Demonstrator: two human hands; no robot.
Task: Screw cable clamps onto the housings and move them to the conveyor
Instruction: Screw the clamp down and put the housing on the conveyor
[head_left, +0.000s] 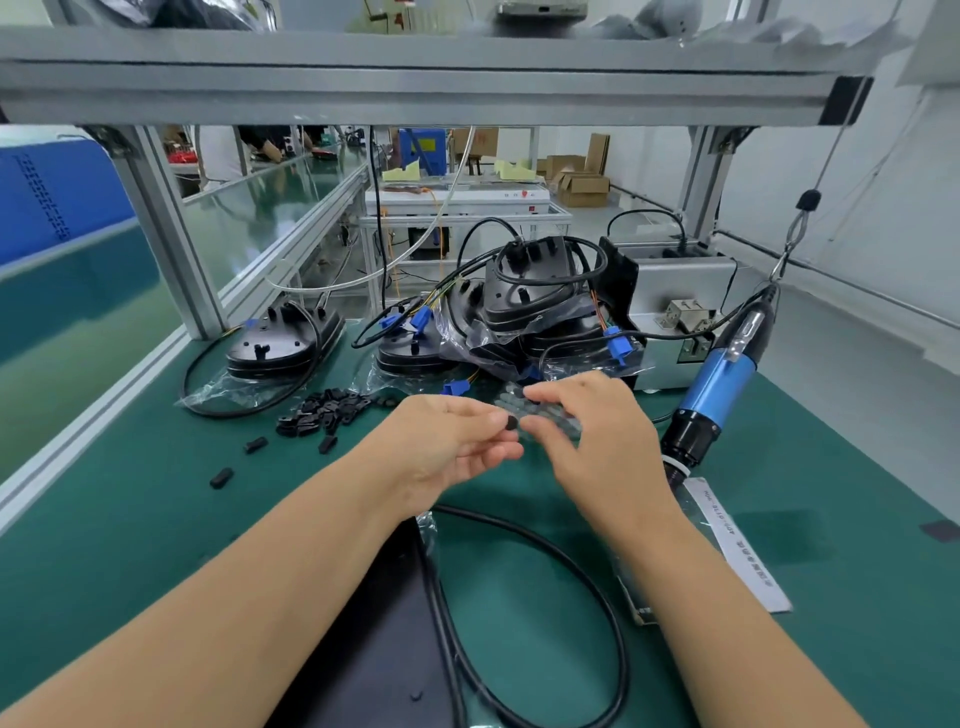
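My left hand (452, 447) pinches a small black cable clamp (511, 422) between thumb and fingertips at the centre of the green mat. My right hand (597, 436) hovers just right of it with fingers bent, touching a clear blurred strip (511, 402); whether it grips the strip I cannot tell. A pile of black clamps (324, 410) lies to the left. Black housings with cables stand behind: one (278, 345) at the left, a stack (535, 301) in plastic bags at the centre. One more dark housing (363, 639) lies under my forearms with its black cable (571, 571) looped beside it.
A blue electric screwdriver (719, 379) hangs from a hook at the right, tip near the mat. A grey metal box (680, 291) stands behind it. The conveyor (78, 332) runs along the left past an aluminium frame post (166, 234). A labelled bag (737, 551) lies right.
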